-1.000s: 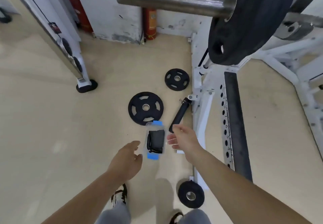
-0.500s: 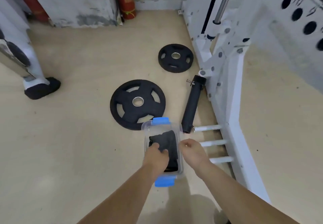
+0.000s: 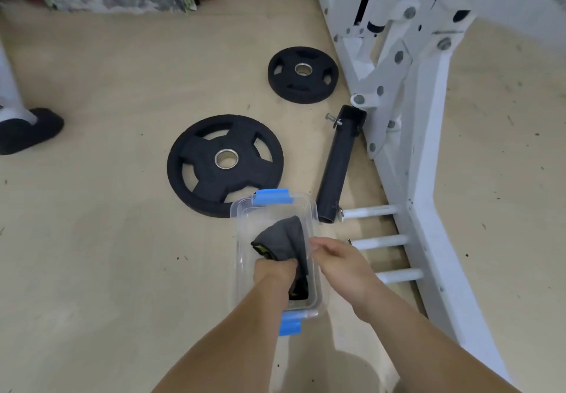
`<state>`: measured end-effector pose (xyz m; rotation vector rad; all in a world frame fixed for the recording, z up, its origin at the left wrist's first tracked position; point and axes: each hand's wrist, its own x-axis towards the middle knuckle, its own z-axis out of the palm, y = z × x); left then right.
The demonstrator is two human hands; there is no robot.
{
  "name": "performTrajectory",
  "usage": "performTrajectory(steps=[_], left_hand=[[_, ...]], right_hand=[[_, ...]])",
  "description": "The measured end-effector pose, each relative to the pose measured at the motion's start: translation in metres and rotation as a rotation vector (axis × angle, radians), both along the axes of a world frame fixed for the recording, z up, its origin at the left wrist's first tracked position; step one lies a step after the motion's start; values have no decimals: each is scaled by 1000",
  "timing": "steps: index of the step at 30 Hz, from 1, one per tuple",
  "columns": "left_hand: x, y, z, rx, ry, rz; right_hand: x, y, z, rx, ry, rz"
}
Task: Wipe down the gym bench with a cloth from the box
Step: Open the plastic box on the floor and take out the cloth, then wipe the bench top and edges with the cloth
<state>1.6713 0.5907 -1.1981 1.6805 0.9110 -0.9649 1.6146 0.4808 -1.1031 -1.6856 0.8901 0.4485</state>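
Left grip [image 3: 274, 270] is clutching a dark cloth [image 3: 288, 238] in the clear box [image 3: 243, 233].
The box, blue-latched at both ends, is sitting on the floor [image 3: 107, 239] just beside a large weight plate [image 3: 225, 161]. The cloth is bunching above the fist, its lower end trailing inside the box. The right grip [image 3: 340, 265] is hovering at the box's right rim, blurred; whether it is holding the rim cannot be told.

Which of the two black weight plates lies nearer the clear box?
The larger plate, whose near edge meets the far end of the box; the smaller plate lies farther off by the white rack.
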Motion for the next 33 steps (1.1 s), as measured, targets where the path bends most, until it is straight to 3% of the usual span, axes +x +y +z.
performTrajectory(steps=[5, 10, 13, 17, 20, 24, 27, 33], left_hand=[[6, -6, 47, -254, 25, 93], [4, 3, 198, -309, -112, -61], [-14, 7, 329, -363, -223, -206], [-54, 5, 508, -604, -241, -300], [-89, -4, 633, -732, -258, -395], [-142, -32, 775, -784, -245, -522], [-186, -55, 848, -839, -201, -591], [-257, -99, 899, -857, -238, -813]], right_hand=[[2, -3, 19, 74, -35, -122], [-12, -7, 109, 120, -94, -318], [-30, -10, 208, 323, -81, -375], [-60, -26, 380, 607, -149, -454], [-104, -47, 510, 691, -241, -504], [-184, -69, 661, 544, -412, -571], [-249, -84, 735, 427, -477, -642], [-371, -99, 815, 213, -483, -772]])
